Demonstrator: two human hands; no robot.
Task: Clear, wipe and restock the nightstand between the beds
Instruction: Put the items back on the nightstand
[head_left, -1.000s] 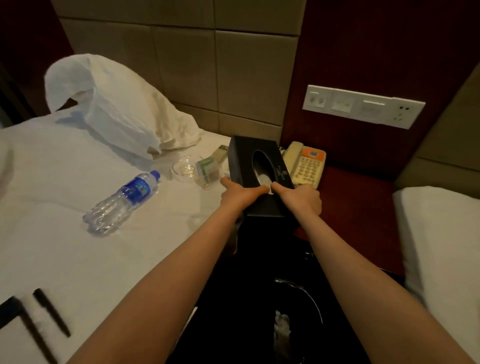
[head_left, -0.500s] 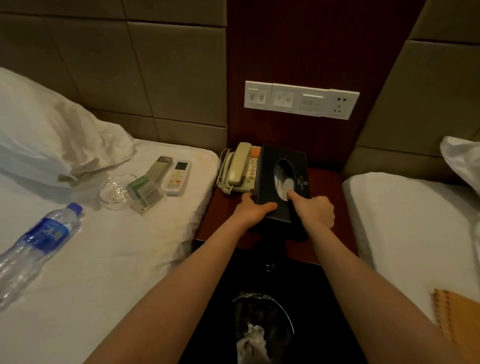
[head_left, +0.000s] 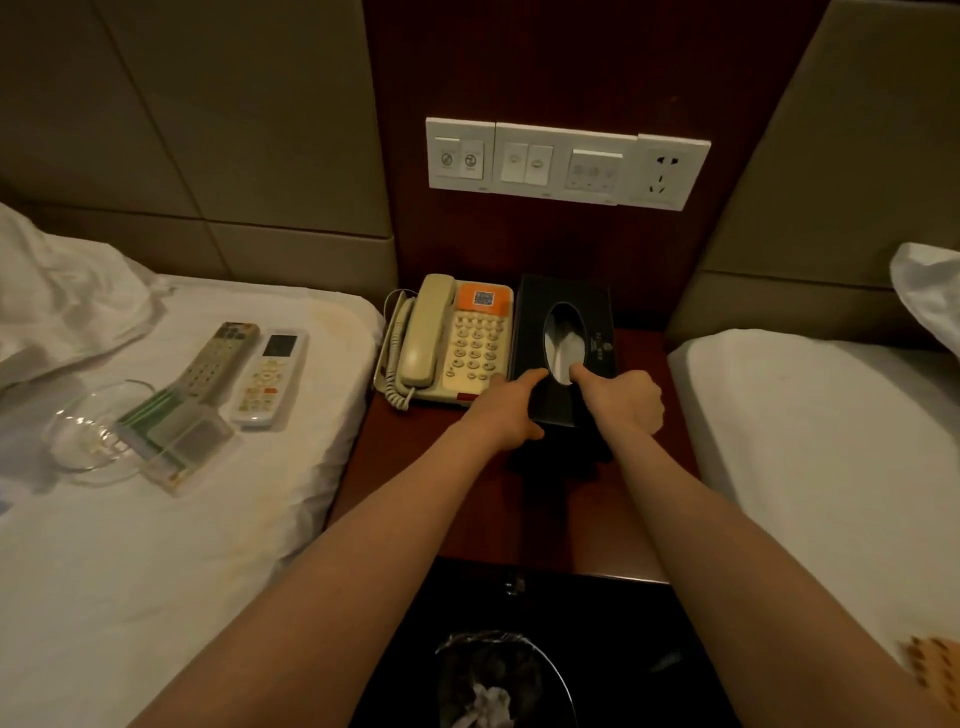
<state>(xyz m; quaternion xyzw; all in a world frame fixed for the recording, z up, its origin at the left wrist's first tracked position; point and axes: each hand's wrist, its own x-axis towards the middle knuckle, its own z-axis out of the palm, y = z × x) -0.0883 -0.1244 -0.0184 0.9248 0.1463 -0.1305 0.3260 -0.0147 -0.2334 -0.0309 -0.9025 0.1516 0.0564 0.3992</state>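
A black tissue box (head_left: 563, 317) with an oval opening lies on the dark red nightstand (head_left: 415, 478), right beside a beige telephone (head_left: 447, 343). My left hand (head_left: 506, 410) grips the box's near left corner, thumb on top by the opening. My right hand (head_left: 626, 402) grips the near right corner, thumb at the opening's edge. On the left bed (head_left: 156, 545) lie two remote controls (head_left: 244, 369), a clear glass ashtray (head_left: 85, 434) and a clear plastic holder (head_left: 179, 441) with green cards.
A white switch and socket panel (head_left: 566, 163) sits on the wall above the nightstand. A bin (head_left: 498, 680) with crumpled paper stands on the dark floor below. The right bed (head_left: 831, 467) borders the nightstand, an orange cloth (head_left: 935, 662) at its near edge.
Both hands carried the tissue box from over the left bed's edge rightward onto the nightstand, now beside the telephone. The view swung right, and the water bottle left the frame.
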